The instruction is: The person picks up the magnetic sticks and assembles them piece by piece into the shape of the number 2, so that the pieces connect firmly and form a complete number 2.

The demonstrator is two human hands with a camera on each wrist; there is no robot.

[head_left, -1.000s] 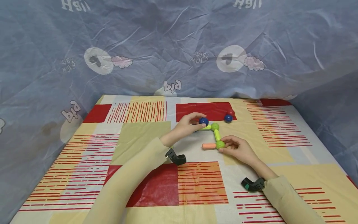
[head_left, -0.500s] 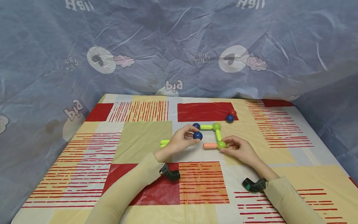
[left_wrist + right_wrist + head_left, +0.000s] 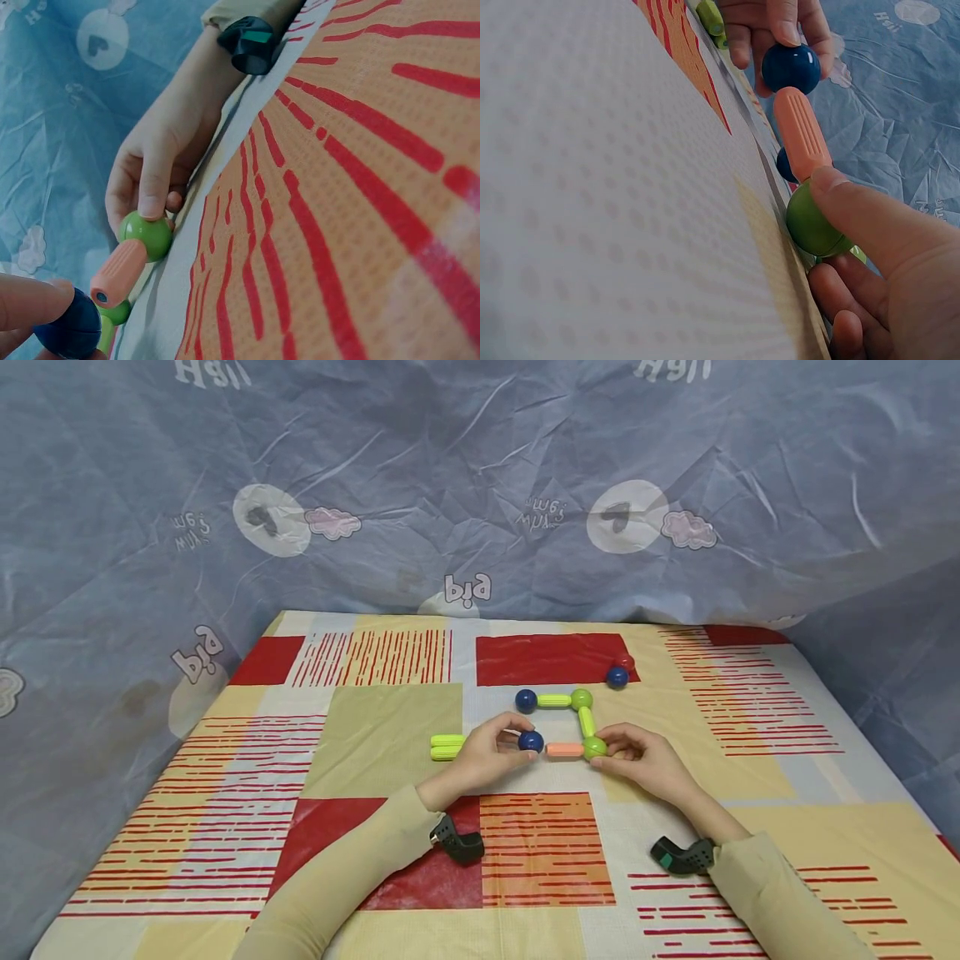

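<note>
Blue ball (image 3: 531,741) sits between the fingers of the left hand (image 3: 483,756), which pinch it by the thumb and fingertips. It lies just beside the free end of a salmon rod (image 3: 565,750); the head view shows a narrow gap between the two. The left wrist view shows a dark spot in that free end.

The rod's other end joins a near green ball (image 3: 596,747), which the fingers of the right hand (image 3: 641,762) grasp from the right. In the right wrist view that hand's thumb lies where rod and ball meet.

From this ball a short yellow-green rod (image 3: 586,722) runs away from the person to a far green ball (image 3: 581,699). There a second yellow-green rod (image 3: 553,701) turns left and ends at another blue ball (image 3: 526,700).

Two loose rods (image 3: 447,741), also yellow-green, lie side by side just left of the left hand, partly hidden by it. Farther back on the cloth-covered counter (image 3: 787,777), a third blue ball (image 3: 617,677) stands in front of a red ball (image 3: 625,662); whether they touch is hard to tell.
</note>
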